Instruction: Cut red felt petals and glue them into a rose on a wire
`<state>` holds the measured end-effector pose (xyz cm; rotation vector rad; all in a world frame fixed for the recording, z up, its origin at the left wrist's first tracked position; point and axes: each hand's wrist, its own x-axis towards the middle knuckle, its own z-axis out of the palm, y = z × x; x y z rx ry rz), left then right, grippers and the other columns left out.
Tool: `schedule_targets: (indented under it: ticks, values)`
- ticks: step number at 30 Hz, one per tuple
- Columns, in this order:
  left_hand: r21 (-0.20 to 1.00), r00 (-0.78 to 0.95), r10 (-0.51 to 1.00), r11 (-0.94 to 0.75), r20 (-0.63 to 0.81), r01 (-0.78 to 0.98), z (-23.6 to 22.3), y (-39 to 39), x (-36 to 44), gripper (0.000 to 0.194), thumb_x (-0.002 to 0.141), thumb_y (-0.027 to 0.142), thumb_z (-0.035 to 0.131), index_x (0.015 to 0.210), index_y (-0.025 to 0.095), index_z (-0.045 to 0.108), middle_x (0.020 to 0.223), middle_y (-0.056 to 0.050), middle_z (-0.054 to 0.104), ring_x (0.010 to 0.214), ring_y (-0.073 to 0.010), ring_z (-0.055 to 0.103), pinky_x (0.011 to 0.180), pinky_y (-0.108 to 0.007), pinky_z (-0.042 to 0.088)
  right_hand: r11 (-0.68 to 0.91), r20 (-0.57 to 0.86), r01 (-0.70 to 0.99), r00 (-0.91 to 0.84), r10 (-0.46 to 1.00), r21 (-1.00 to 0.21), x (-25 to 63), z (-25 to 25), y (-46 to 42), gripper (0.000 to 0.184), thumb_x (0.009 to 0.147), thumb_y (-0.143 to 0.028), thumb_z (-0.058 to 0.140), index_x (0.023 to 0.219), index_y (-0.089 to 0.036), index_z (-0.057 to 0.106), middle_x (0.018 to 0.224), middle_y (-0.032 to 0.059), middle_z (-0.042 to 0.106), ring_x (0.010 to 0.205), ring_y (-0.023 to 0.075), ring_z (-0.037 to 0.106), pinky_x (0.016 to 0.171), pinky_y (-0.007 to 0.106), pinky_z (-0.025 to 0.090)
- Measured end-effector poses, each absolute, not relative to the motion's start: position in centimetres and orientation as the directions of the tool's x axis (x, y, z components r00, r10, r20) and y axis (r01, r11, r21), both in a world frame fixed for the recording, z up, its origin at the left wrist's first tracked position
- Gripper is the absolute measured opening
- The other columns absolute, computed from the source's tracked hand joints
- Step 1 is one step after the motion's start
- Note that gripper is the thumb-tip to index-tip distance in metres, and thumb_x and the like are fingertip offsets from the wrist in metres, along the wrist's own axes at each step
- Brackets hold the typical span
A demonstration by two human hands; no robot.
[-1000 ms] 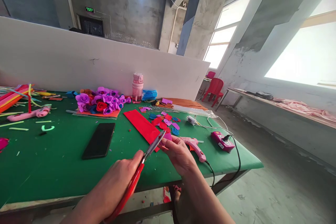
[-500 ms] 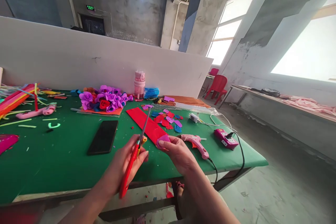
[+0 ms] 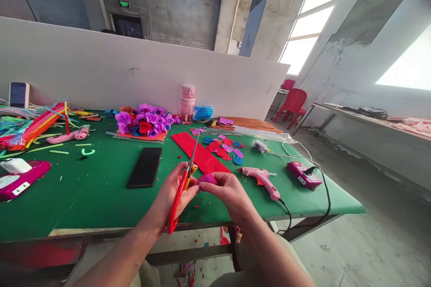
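left hand (image 3: pixel 175 188): closed around red-handled scissors (image 3: pixel 174 210), whose blades were pointed upward
right hand (image 3: pixel 233 191): purple paper piece (image 3: pixel 206 179) was pinched at its fingertips, above the near end of the red paper strip (image 3: pixel 192 151)
done: paper roses (image 3: pixel 150 119) had been formed and bunched; petal-like cutouts (image 3: pixel 222 149) had been scattered
left: cutouts seemed not yet assembled; the strip appeared largely uncut
unheld: pink glue gun (image 3: pixel 266 182) was laid on the green table (image 3: pixel 101 206)

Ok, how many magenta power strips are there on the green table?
2: one strip, cut off by the picture's left edge; another strip near the right end of the table. Clutter may hide more.
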<state>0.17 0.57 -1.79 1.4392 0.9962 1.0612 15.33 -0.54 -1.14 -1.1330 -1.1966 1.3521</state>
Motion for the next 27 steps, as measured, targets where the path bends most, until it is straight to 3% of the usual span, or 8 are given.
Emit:
schedule_targets:
  ticks: [5,10,13,15,18,24,27]
  values:
    - [0.996,0.218,0.973,-0.069,0.079,-0.055,-1.4,0.1,0.7,0.031,0.068,0.021,0.063,0.096,0.021,0.049,0.069,0.006,0.054,0.065,-0.0100,0.056,0.066,-0.021,0.047,-0.037,-0.009,-0.224,-0.123,0.992,-0.974,15.3,-1.9,-0.4,0.018,0.061,-0.030,0.076,0.065,-0.017,0.065,0.062,-0.0012,0.063,0.063,0.0127,0.054,0.065,0.026,0.038]
    - [0.994,0.158,0.983,-0.085,0.095,-0.068,-1.2,-0.3,1.4,0.030,0.071,0.024,0.061,0.097,0.021,0.047,0.073,0.004,0.054,0.068,-0.0118,0.057,0.064,-0.022,0.046,-0.039,-0.006,-0.344,-0.096,0.995,-0.938,15.1,-2.7,-0.1,0.020,0.066,-0.034,0.074,0.068,-0.015,0.067,0.067,0.0013,0.063,0.065,0.0123,0.054,0.072,0.027,0.040]
    - [0.986,0.179,0.973,-0.160,0.149,0.048,-1.3,-0.3,1.3,0.026,0.075,0.026,0.055,0.099,0.022,0.046,0.072,0.003,0.054,0.064,-0.0127,0.056,0.059,-0.022,0.045,-0.039,-0.015,-0.350,-0.072,0.997,-0.936,15.5,-2.8,0.1,0.020,0.065,-0.034,0.075,0.067,-0.015,0.068,0.068,0.0022,0.063,0.067,0.0136,0.054,0.074,0.029,0.040]
    - [0.948,0.239,0.958,-0.217,0.161,0.232,-1.3,-0.5,0.8,0.020,0.079,0.027,0.049,0.098,0.023,0.047,0.068,0.003,0.054,0.057,-0.0127,0.054,0.052,-0.022,0.042,-0.027,-0.015,-0.360,-0.036,0.999,-0.933,16.0,-2.6,0.3,0.020,0.064,-0.034,0.076,0.067,-0.016,0.069,0.068,0.0019,0.064,0.067,0.0133,0.054,0.074,0.029,0.041]
    - [0.817,0.332,0.930,-0.310,0.156,0.486,-0.7,-1.1,-0.3,0.015,0.082,0.026,0.040,0.092,0.023,0.051,0.064,0.002,0.053,0.050,-0.0133,0.049,0.048,-0.023,0.039,-0.014,-0.019,-0.381,0.009,1.000,-0.924,17.1,-2.0,0.5,0.019,0.062,-0.034,0.077,0.067,-0.017,0.070,0.067,0.0009,0.064,0.065,0.0117,0.052,0.071,0.027,0.040]
    - [0.581,0.517,0.843,-0.497,0.147,0.644,-0.6,-1.5,-1.9,0.022,0.084,0.020,0.035,0.094,0.023,0.054,0.073,-0.002,0.057,0.060,-0.0166,0.053,0.053,-0.024,0.038,0.027,0.011,-0.382,0.045,0.999,-0.924,18.7,-1.6,0.6,0.020,0.062,-0.035,0.077,0.069,-0.017,0.072,0.069,0.0011,0.066,0.065,0.0121,0.053,0.069,0.026,0.039]
    - [0.744,0.458,0.869,-0.430,0.188,0.512,-1.5,-1.2,-1.6,0.020,0.083,0.024,0.042,0.097,0.025,0.055,0.071,0.001,0.057,0.057,-0.0145,0.054,0.051,-0.022,0.039,0.044,0.028,-0.351,0.052,0.998,-0.935,18.7,-1.7,0.4,0.018,0.063,-0.034,0.076,0.067,-0.018,0.071,0.066,0.0001,0.065,0.063,0.0119,0.052,0.068,0.026,0.038]
